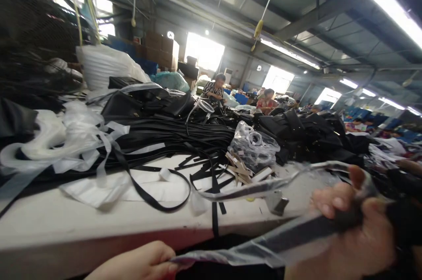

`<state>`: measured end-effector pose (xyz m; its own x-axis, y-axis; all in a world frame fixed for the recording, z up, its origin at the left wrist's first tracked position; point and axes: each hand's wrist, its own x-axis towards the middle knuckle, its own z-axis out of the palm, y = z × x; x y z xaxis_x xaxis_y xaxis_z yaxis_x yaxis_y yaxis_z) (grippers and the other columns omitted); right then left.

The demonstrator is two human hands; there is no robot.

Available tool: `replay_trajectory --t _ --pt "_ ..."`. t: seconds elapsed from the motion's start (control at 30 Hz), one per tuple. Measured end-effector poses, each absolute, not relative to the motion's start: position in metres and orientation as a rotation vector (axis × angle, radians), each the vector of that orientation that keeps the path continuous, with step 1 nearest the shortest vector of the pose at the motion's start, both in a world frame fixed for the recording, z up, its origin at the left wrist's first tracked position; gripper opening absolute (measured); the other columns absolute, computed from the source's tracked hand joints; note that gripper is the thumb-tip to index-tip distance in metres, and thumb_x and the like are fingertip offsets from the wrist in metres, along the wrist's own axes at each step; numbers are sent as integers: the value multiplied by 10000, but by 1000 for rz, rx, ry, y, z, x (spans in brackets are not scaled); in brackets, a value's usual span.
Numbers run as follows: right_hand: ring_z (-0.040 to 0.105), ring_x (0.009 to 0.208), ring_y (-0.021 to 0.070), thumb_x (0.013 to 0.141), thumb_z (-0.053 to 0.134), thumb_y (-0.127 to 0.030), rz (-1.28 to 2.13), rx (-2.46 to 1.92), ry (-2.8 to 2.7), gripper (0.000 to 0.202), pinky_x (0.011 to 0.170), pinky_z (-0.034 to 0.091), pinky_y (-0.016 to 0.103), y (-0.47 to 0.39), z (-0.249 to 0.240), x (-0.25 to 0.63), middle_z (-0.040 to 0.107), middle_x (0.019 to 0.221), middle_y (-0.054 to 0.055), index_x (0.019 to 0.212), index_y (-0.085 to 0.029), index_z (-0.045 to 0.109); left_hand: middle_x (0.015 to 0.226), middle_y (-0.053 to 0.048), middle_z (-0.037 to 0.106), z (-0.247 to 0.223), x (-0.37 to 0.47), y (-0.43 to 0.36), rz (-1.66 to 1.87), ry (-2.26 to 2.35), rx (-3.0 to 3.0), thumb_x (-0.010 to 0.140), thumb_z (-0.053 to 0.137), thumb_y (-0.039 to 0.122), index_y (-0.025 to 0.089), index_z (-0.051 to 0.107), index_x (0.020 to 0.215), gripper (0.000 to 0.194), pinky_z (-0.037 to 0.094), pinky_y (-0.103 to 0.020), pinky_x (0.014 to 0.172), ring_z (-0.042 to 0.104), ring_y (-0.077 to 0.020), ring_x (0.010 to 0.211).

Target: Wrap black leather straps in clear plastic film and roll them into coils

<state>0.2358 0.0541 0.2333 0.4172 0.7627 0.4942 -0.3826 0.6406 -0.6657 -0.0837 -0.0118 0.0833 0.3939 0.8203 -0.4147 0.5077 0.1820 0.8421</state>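
Observation:
My left hand [140,261] is closed at the bottom of the view, pinching one narrow end of a clear plastic sleeve [253,251]. My right hand [359,223] is wrapped round the same sleeve at the lower right, where it looks bunched over something black. Between the hands the sleeve is stretched above the near edge of the table. A black strap [253,190] in clear film loops from the right hand back across the table. Blur hides how the strap and sleeve join inside the right hand.
The white table [42,218] carries black straps [171,132], white plastic strips [79,126], a clear bag of rings [253,143], cardboard pieces [239,170] and a small metal block [278,204]. Black bags [306,132] are heaped at the right. Two people sit further back.

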Motion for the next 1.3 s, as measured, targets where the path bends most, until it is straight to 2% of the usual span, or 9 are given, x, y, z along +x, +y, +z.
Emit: replay_trajectory --t 0.17,0.33,0.43,0.53,0.63,0.77,0.87,1.1,1.3 --pt "425 486 104 864 565 -392 588 -667 -925 398 474 414 231 6 207 249 500 608 -49 1192 -168 582 450 43 458 75 -83 7 252 796 1292 864 422 657 151 680 787 574 258 -189 360 338 -72 352" --pt "566 525 151 812 586 -442 519 -1145 -813 423 563 489 302 38 101 305 612 634 -28 1139 -173 578 413 57 432 54 -85 12 230 648 1110 883 457 599 146 664 779 508 245 -188 330 329 -69 299" --pt "626 578 202 780 569 -567 855 -1729 -1006 452 624 514 355 48 36 332 638 616 33 908 -139 634 426 57 440 48 -73 11 253 710 1102 875 455 618 148 653 759 523 259 -189 342 326 -64 304" --pt "670 819 258 804 557 -557 867 -1962 -1527 428 810 513 403 39 6 317 701 838 124 889 -155 678 455 57 444 42 -50 9 213 745 1107 841 470 666 154 639 728 551 264 -192 350 341 -65 326" --pt "599 1083 247 873 523 -496 994 -1516 -1902 416 980 442 383 25 9 268 654 1143 125 1117 -183 647 472 50 471 39 -25 8 162 686 1126 824 495 674 165 648 731 540 309 -200 378 383 -78 350" --pt "611 704 151 926 469 -496 1734 -1017 -2153 403 683 487 251 22 19 218 659 727 28 803 -170 669 487 26 539 40 -14 12 140 616 1153 833 486 669 171 667 752 536 362 -218 427 424 -94 374" --pt "414 437 78 917 492 -523 1823 -1087 -2110 502 462 324 202 30 18 220 488 464 -35 574 -159 542 507 13 571 38 -31 13 99 603 1100 846 462 668 182 667 797 530 357 -228 437 438 -109 394" --pt "424 485 83 923 502 -497 1541 -1180 -2192 528 520 315 217 47 19 250 497 477 -22 520 -156 522 535 19 505 23 -87 9 187 783 1006 821 558 586 179 587 710 423 363 -245 479 420 -116 448" --pt "436 496 88 943 459 -488 1503 -1236 -2233 531 521 306 218 47 25 252 504 494 -18 535 -156 524 570 53 413 29 -92 15 251 857 1040 805 618 525 165 614 964 393 224 -214 428 303 -82 458"
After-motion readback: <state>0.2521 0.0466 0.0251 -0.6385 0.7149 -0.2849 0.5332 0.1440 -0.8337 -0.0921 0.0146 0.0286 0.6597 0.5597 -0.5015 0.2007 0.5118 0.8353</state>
